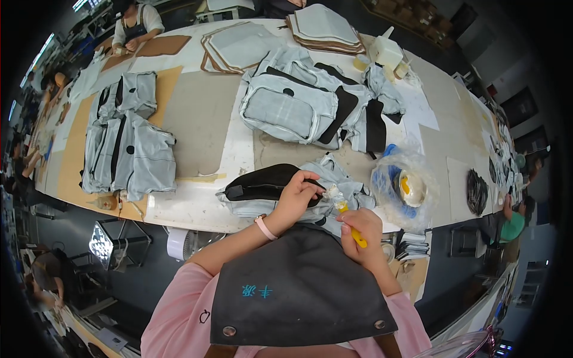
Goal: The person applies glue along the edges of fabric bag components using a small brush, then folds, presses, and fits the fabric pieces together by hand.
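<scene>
My right hand (362, 234) is closed round the yellow handle of a brush (358, 238), whose head is coated with white paste. The brush head meets the light grey fabric just beside my left fingers. My left hand (296, 194) has its fingers curled on the right end of a grey and black bag piece (256, 184), at the table's near edge. More crumpled grey fabric (331, 170) lies behind the brush. Right of my hands, a bowl (412, 188) with white paste and something yellow in it sits in a clear plastic bag (388, 203).
Grey bag pieces lie at the left (128, 152) and across the middle (283, 110) of the table. Flat panels are stacked (325, 30) at the back, near a white container (385, 51). A black bundle (477, 192) lies right. Co-workers sit around the table.
</scene>
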